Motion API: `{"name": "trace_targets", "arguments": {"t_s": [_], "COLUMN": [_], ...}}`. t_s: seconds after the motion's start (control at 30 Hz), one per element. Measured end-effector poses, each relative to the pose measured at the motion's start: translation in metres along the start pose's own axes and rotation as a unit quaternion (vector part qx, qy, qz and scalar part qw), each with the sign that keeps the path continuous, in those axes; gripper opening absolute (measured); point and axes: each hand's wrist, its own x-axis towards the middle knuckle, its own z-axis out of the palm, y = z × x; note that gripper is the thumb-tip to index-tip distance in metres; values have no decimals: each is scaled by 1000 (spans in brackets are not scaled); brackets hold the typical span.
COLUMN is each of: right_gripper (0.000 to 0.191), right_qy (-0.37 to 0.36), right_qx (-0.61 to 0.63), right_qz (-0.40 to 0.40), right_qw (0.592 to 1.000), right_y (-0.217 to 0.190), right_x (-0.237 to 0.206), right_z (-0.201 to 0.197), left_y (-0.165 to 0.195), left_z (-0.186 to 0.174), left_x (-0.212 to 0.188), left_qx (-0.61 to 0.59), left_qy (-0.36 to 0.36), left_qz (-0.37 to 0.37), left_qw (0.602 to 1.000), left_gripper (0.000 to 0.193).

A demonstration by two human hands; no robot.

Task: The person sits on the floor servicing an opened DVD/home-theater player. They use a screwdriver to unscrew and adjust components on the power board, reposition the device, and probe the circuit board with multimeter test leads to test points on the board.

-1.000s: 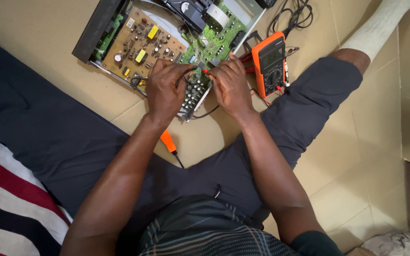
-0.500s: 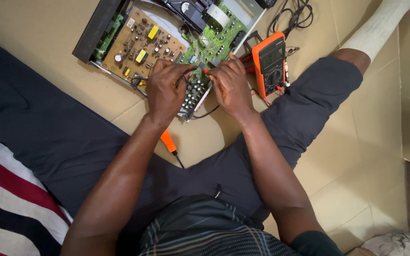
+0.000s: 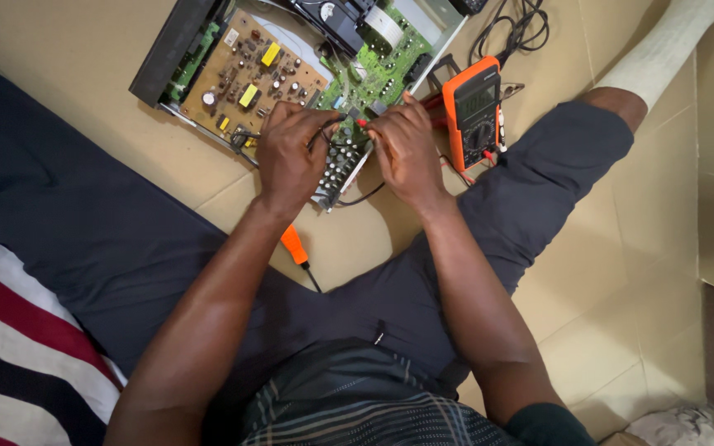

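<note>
My left hand point(image 3: 291, 157) and my right hand point(image 3: 406, 149) meet over a small circuit board point(image 3: 339, 172) studded with capacitors, held just above the floor. My left hand grips a black probe against the board. A red probe point(image 3: 363, 124) is pinched in my right hand, tip on the board's top edge. Thin leads run from the probes to an orange multimeter point(image 3: 474, 111) lying right of my right hand.
An opened electronics chassis point(image 3: 173, 49) with a brown board point(image 3: 245, 74) and a green board point(image 3: 382, 70) lies ahead on the tiled floor. An orange-handled screwdriver point(image 3: 297, 248) rests under my left forearm. A dark blanket point(image 3: 68, 215) is at left; my leg extends right.
</note>
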Motion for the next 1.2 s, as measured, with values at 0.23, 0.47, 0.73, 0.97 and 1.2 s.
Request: {"name": "trace_targets", "arguments": {"t_s": [0.23, 0.47, 0.73, 0.97, 1.2], "right_gripper": [7, 8, 9, 8, 8], "right_qy": [-4, -10, -9, -4, -5], "right_qx": [-10, -19, -20, -16, -8], "right_qz": [0, 6, 3, 6, 12], "right_qw": [1000, 1000, 1000, 1000, 1000], "right_y": [0, 0, 0, -1, -1], "right_x": [0, -1, -2, -1, 0], "right_z": [3, 4, 2, 0, -1], "left_y": [-2, -3, 0, 2, 3], "left_z": [1, 1, 1, 1, 0], "left_x": [-2, -2, -1, 0, 0], "left_qx": [4, 4, -1, -3, -4], "left_qy": [-1, -3, -2, 1, -1], "left_qz": [-8, -6, -7, -7, -7], "left_qw": [1000, 1000, 1000, 1000, 1000], "left_gripper": [17, 16, 16, 15, 15]}}
